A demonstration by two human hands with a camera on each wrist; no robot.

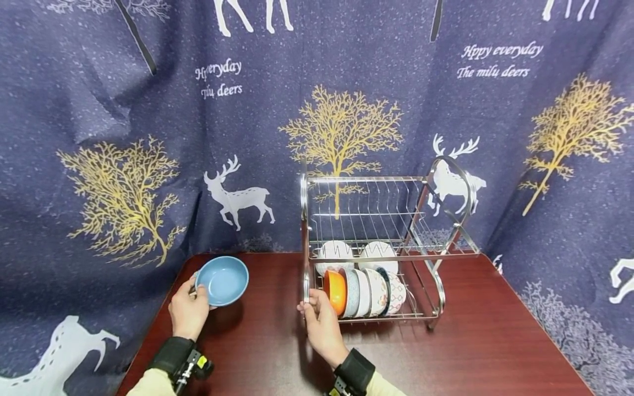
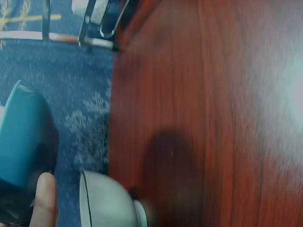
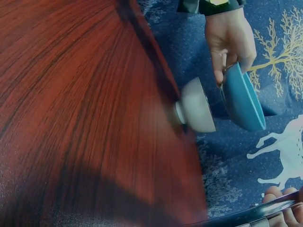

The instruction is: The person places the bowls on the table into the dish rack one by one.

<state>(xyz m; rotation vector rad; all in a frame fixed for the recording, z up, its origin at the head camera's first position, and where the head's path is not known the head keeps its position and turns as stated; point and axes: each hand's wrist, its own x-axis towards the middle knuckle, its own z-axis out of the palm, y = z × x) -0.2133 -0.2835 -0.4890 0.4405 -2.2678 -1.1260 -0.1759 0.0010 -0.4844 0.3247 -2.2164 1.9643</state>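
Blue bowl (image 2: 21, 156) cut off at left edge.

A plain sky-blue glazed ceramic bowl (image 1: 222, 280) stands out against the dark reddish-brown wood-grain table (image 1: 475, 341). In the shiny silver wire dish rack (image 1: 376, 242) sit a glossy orange bowl (image 1: 335, 291) and white bowls with blue and reddish patterns (image 1: 371, 291). The navy speckled curtain (image 1: 99, 110) carries golden trees, white deer and white lettering.

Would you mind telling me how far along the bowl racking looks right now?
Done: several bowls stand on edge in the dish rack's lower tier. In hand: the left hand holds a blue bowl above the table, and the right hand grips the rack's front post. Left: a white bowl sits on the table near the blue one.
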